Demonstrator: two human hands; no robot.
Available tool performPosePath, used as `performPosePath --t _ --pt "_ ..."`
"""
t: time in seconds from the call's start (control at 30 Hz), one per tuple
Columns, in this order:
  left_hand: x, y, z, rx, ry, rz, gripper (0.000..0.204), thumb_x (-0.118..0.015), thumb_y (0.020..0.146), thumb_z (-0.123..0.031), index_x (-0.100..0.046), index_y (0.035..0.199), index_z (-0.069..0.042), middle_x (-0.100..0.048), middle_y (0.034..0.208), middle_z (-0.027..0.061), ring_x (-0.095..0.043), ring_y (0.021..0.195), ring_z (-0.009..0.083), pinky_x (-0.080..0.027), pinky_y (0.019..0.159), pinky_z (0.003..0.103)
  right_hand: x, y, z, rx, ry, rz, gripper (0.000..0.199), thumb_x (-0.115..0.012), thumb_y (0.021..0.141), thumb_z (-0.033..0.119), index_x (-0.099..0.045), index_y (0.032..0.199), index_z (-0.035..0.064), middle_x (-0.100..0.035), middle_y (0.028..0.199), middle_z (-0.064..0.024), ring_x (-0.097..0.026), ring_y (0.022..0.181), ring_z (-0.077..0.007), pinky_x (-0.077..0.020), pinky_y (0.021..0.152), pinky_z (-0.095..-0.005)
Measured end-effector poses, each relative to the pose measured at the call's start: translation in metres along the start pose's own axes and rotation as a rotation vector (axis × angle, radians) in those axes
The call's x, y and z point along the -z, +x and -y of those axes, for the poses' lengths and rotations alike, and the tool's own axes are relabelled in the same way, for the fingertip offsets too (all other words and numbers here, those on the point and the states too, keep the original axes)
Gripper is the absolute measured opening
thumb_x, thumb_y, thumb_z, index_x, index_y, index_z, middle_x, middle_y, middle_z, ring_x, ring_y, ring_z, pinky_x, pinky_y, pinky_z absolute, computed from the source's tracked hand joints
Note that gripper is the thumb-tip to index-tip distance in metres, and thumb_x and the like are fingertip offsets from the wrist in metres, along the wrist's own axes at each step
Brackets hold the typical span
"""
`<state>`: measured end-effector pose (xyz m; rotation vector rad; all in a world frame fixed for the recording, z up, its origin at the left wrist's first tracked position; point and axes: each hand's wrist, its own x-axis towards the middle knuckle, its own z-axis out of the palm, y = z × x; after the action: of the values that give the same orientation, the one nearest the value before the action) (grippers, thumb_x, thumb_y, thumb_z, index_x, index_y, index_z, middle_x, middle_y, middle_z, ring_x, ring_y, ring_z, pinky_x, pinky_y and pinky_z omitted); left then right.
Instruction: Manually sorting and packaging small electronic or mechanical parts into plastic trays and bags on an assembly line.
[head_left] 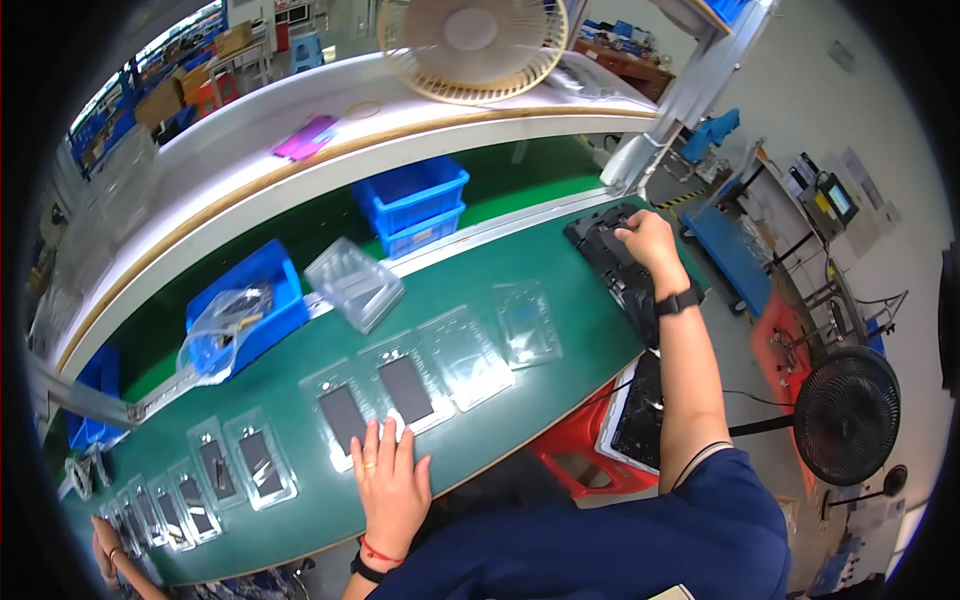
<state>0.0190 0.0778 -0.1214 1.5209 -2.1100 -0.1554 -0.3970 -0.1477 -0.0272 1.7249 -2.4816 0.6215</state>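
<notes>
My left hand (pixel 393 488) lies with fingers stretched out at the near edge of a clear plastic tray holding a dark rectangular panel (pixel 405 386). Beside it, to the left, another clear tray holds a similar dark panel (pixel 342 416). To the right are a clear tray (pixel 466 360) and a further clear tray (pixel 527 325), neither with a dark panel in it. At the far right of the bench my right hand (pixel 652 240) reaches into a pile of black flat parts (pixel 608 250). Its fingers are curled and pinch at one black part, mostly hidden by the hand.
Several trays with dark panels (pixel 262 463) run leftward along the green bench (pixel 330 510), where another person's hands (pixel 106 540) work. Behind stand stacked clear trays (pixel 355 285) and blue bins (pixel 412 200). A red stool (pixel 575 455) and a black fan (pixel 847 415) are at right.
</notes>
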Motion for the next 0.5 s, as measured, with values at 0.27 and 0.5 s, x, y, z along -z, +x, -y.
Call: performPosePath --t 0.27,0.5 --pt "0.000 0.002 -0.003 0.034 0.045 0.020 0.039 -0.066 0.078 -0.013 -0.058 0.113 0.001 -0.050 0.130 0.0184 -0.041 0.126 0.0382 -0.025 0.108 0.054 -0.058 0.093 -0.103 -0.164 0.005 0.158 0.038 -0.084 0.065 0.026 -0.071 0.093 0.0037 -0.069 0.099 -0.0155 -0.063 0.100 -0.0310 -0.0474 0.088 -0.0374" --pt "0.001 0.003 -0.003 0.048 0.060 0.015 0.039 -0.066 0.076 -0.012 -0.058 0.112 0.001 -0.050 0.130 0.0182 -0.042 0.125 0.0389 -0.027 0.107 0.055 -0.059 0.095 -0.075 -0.320 -0.187 0.322 0.066 -0.079 0.072 0.038 -0.055 0.122 0.0021 -0.055 0.127 -0.0204 -0.054 0.116 -0.0338 -0.0387 0.102 -0.0413"
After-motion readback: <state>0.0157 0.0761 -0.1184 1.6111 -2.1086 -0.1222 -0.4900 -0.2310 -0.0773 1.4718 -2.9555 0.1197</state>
